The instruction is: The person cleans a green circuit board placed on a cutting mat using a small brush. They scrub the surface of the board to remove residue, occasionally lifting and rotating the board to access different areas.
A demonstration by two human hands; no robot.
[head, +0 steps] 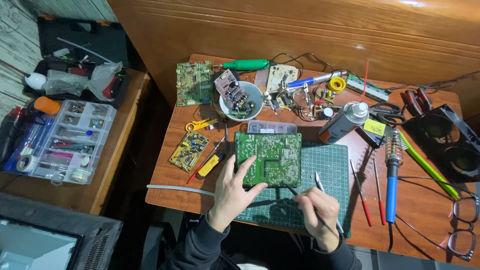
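Note:
A green circuit board (270, 157) lies on a green cutting mat (325, 170) at the near edge of a wooden table. My left hand (232, 192) rests on the board's near left corner, fingers spread over its edge. My right hand (317, 210) holds a thin dark probe-like tool (292, 190) whose tip touches the board's lower right edge. A pair of tweezers (321, 185) also sticks up from that hand.
A spray can (342, 122) lies behind the mat, with a blue-handled soldering iron (391, 185), two red screwdrivers (361, 192), scissors (387, 107) and glasses (462, 225) to the right. A white bowl (242, 100) holds a board; other boards lie at left. A parts organiser (67, 142) sits on the side table.

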